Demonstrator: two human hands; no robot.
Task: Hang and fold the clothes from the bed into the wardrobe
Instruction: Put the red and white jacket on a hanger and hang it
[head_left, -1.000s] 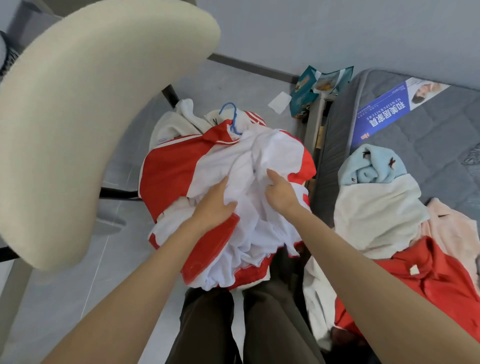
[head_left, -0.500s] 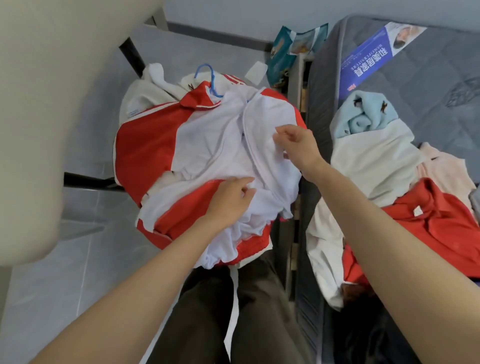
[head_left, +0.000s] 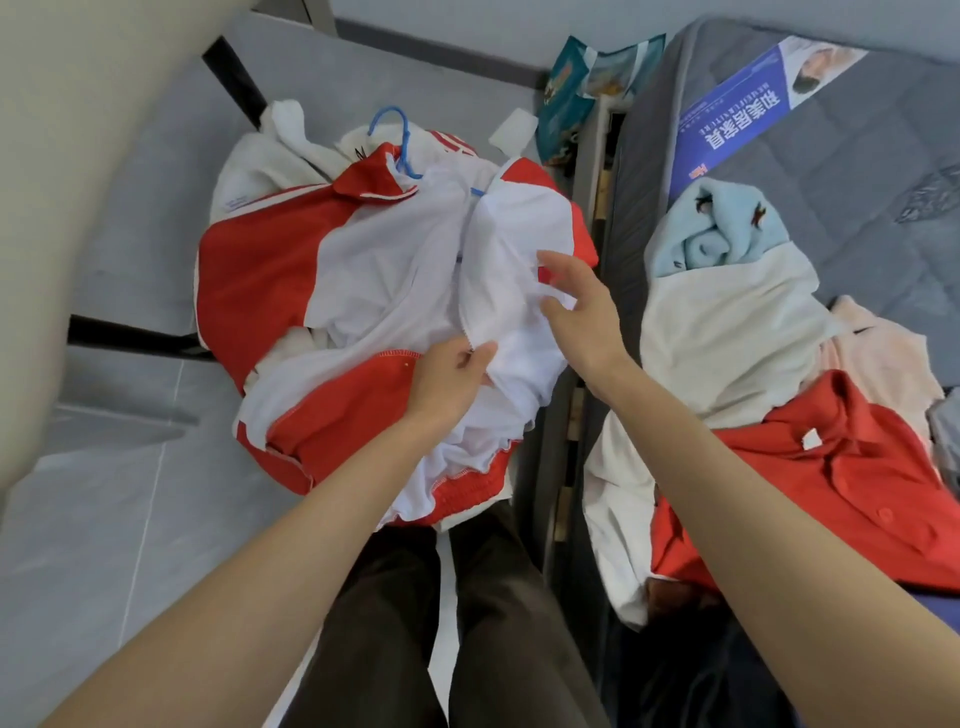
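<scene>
My left hand (head_left: 452, 374) pinches a fold of the jacket's (head_left: 291, 260) white lining between thumb and curled fingers, near the middle of the bundle. My right hand (head_left: 582, 317) is spread, fingers straight and apart. The fingertips lie on the white cloth just right of the left hand and grip nothing.

The red and white jacket is heaped in front of my knees, off the left edge of the bed (head_left: 857, 171) and just beside it. I cannot tell what it rests on. A blue hanger (head_left: 397, 140) pokes its hook out at the jacket's far side by the red collar. More pale cloth (head_left: 270, 156) shows beyond it.

On the bed, along its left edge, lies the rest of the clothes. A light blue piece (head_left: 711, 228) is farthest from me, and a white one (head_left: 727, 332) touches its near side. A red shirt (head_left: 831, 493) lies nearest me, and a pink piece (head_left: 872, 358) sits to the right of the white. A blue label (head_left: 748, 109) lies on the mattress toward the far left corner.

A cream chair back (head_left: 78, 156) fills the left of the view.
</scene>
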